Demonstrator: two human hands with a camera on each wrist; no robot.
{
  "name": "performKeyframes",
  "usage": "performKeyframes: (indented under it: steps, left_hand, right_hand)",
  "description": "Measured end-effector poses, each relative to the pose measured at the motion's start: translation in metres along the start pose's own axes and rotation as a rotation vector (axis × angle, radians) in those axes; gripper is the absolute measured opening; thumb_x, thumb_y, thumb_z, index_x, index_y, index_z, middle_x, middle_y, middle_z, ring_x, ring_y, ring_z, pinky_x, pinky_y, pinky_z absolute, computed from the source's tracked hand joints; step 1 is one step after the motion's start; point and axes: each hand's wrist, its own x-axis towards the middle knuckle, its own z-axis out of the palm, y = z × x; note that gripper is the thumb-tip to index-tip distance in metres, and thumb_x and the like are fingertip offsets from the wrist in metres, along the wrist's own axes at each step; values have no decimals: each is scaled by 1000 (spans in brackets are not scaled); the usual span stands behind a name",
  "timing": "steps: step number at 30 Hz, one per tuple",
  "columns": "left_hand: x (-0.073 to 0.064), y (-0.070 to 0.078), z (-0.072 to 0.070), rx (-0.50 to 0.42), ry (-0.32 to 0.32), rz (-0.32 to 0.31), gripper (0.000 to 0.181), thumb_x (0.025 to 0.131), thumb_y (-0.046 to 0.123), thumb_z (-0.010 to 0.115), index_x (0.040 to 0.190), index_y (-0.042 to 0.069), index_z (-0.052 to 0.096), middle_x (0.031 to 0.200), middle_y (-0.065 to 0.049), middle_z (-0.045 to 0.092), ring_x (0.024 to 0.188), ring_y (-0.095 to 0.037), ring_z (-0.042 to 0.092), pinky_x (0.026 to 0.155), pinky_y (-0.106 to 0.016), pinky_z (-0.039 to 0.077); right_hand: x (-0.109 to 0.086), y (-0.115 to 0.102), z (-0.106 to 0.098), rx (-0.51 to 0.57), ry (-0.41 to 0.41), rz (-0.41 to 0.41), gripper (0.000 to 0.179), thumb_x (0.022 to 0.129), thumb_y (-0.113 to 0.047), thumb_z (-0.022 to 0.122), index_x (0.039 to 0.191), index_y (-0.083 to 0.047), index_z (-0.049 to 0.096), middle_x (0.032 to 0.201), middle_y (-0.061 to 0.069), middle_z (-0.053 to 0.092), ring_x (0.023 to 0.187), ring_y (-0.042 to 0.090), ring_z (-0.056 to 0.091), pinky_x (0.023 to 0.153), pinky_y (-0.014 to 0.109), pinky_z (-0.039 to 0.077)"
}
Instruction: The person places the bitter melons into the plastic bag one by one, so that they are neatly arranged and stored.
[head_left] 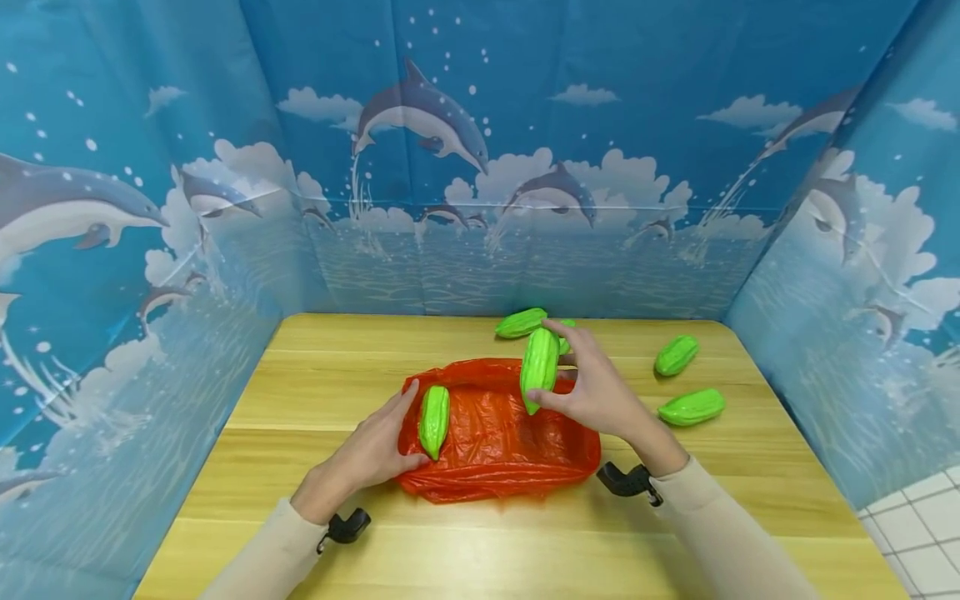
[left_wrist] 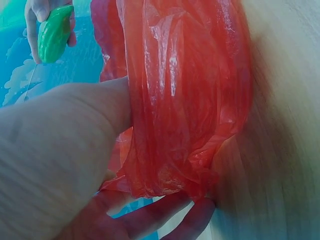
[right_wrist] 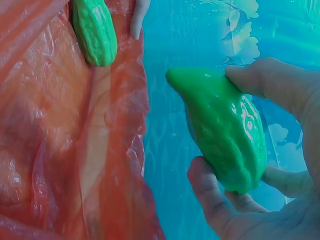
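Observation:
A red plastic bag (head_left: 487,433) lies wide open on the table. My left hand (head_left: 375,437) grips its left end, and in the left wrist view the fingers (left_wrist: 155,215) curl under the crumpled film. Inside the bag, right by that hand, sits a green, ridged bitter melon (head_left: 434,422). Over the bag's right part my right hand (head_left: 592,387) holds another bitter melon (head_left: 539,367) between thumb and fingers. The right wrist view shows this held bitter melon (right_wrist: 225,130) with its pointed end away from the palm.
Behind the bag lie a bitter melon (head_left: 521,323) and one more (head_left: 567,327), partly hidden by the right hand. Two others, a shorter bitter melon (head_left: 677,356) and a longer one (head_left: 692,407), lie at the right. A dolphin-print curtain (head_left: 480,250) encloses the wooden table (head_left: 315,358).

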Motion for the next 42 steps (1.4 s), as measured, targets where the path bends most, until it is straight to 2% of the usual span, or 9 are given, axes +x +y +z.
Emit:
performKeyframes:
  steps: [7, 11, 15, 20, 23, 28, 35, 42]
  left_hand:
    - [-3, 0, 0, -11, -11, 0, 124, 94, 30, 101, 187, 5, 22, 189, -26, 35, 169, -50, 48, 135, -65, 48]
    - [-5, 0, 0, -14, -19, -19, 124, 95, 30, 100, 187, 6, 20, 190, -25, 33, 170, -49, 47, 136, -64, 48]
    - [-5, 0, -1, -10, -10, -14, 124, 95, 30, 100, 187, 7, 20, 190, -25, 33, 170, -50, 48, 135, -65, 48]
    - [-4, 1, -2, -13, -4, -4, 124, 94, 29, 101, 187, 5, 22, 190, -26, 35, 168, -50, 49, 134, -65, 49]
    - [-2, 1, -3, -15, -2, 0, 124, 94, 29, 101, 187, 5, 22, 190, -26, 34, 168, -50, 50, 134, -64, 50]
    - [1, 2, -3, -17, 3, -2, 123, 94, 28, 100, 187, 5, 22, 190, -26, 34, 169, -50, 49, 135, -64, 49]
    - [1, 1, -3, -18, 2, -11, 124, 95, 29, 100, 187, 5, 21, 190, -25, 33, 170, -50, 48, 135, -64, 49]
    - [0, -1, -4, -20, 2, -10, 123, 95, 31, 100, 187, 6, 21, 190, -25, 33, 170, -50, 47, 136, -64, 47]
  right_hand:
    - [-1, 0, 9, 24, -42, 25, 107, 96, -26, 99, 182, -28, 35, 175, 22, 41, 127, 39, 75, 103, 56, 72]
    - [2, 0, 13, 65, -89, 47, 106, 97, -27, 99, 182, -30, 35, 173, 23, 44, 130, 40, 79, 99, 48, 74]
    - [5, -1, 16, 108, -115, 60, 105, 98, -26, 97, 182, -27, 34, 172, 27, 45, 131, 41, 80, 98, 46, 74]
    - [9, -4, 20, 125, -140, 87, 105, 99, -26, 96, 182, -27, 33, 177, 28, 41, 114, 31, 85, 90, 42, 74]
    - [12, -6, 21, 128, -157, 115, 105, 99, -26, 96, 182, -29, 33, 182, 28, 37, 108, 27, 86, 88, 47, 74]
    - [20, -8, 25, 189, -190, 145, 103, 99, -22, 95, 182, -28, 33, 182, 29, 37, 104, 29, 86, 90, 60, 73]
    - [29, -8, 36, 299, -227, 184, 96, 103, -15, 91, 180, -30, 36, 174, 30, 42, 96, 34, 85, 93, 65, 73]
    - [36, -9, 49, 327, -257, 205, 86, 110, -15, 82, 181, -25, 35, 171, 30, 46, 95, 36, 86, 95, 66, 73]
